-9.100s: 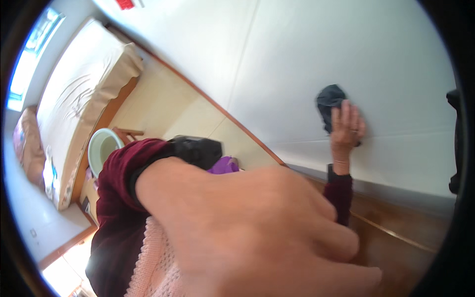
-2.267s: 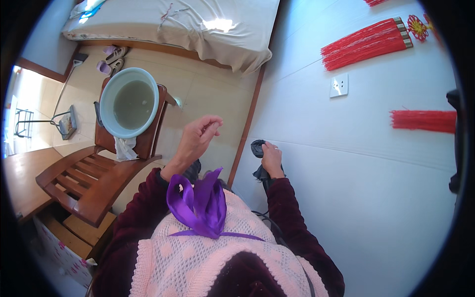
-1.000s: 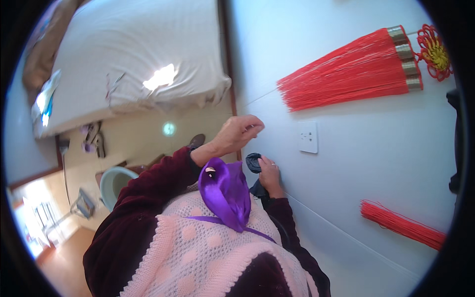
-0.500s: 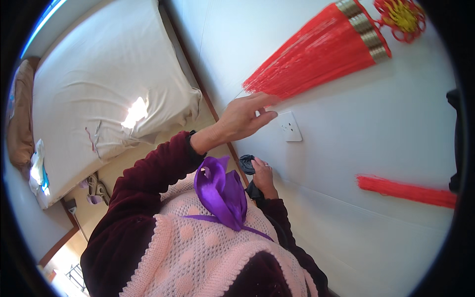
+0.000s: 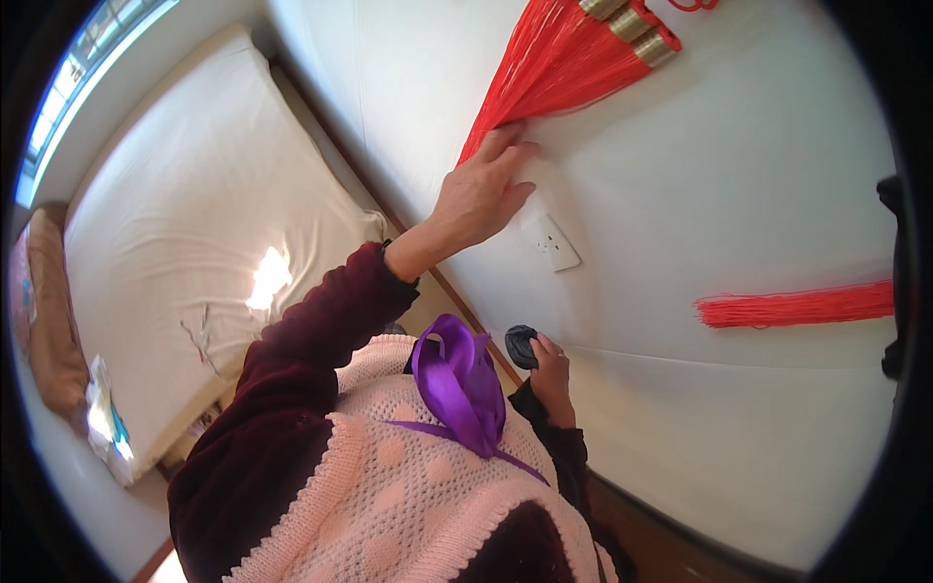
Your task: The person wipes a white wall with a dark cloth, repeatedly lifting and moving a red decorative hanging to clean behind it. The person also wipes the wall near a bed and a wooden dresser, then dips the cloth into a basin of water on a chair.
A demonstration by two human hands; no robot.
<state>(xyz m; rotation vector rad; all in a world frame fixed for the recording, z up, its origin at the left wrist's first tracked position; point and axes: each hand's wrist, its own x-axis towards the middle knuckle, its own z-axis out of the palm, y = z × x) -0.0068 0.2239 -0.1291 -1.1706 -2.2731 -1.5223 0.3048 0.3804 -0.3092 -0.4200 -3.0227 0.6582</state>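
Note:
A large red tassel (image 5: 559, 68) with gold bands hangs on the white wall at the top. My left hand (image 5: 481, 185) reaches up to its lower strands, fingers spread, with the fingertips pushing into the strands and bunching them. Lower down, close to the wall, my right hand (image 5: 551, 381) grips a crumpled black cloth (image 5: 522, 346) between thumb and fingers. A white wall socket (image 5: 554, 243) sits just below and to the right of my left hand.
Another red tassel (image 5: 797, 305) hangs at the right. A bed with a cream sheet (image 5: 185, 194) stands at the left, below a window (image 5: 73, 87). A purple ribbon bow (image 5: 462, 389) is on my pink knitted vest (image 5: 398, 486).
The view has shifted, so the large tassel sits higher and further left. My left hand has pressed into its strands, which now bend. The black cloth stays in my right hand.

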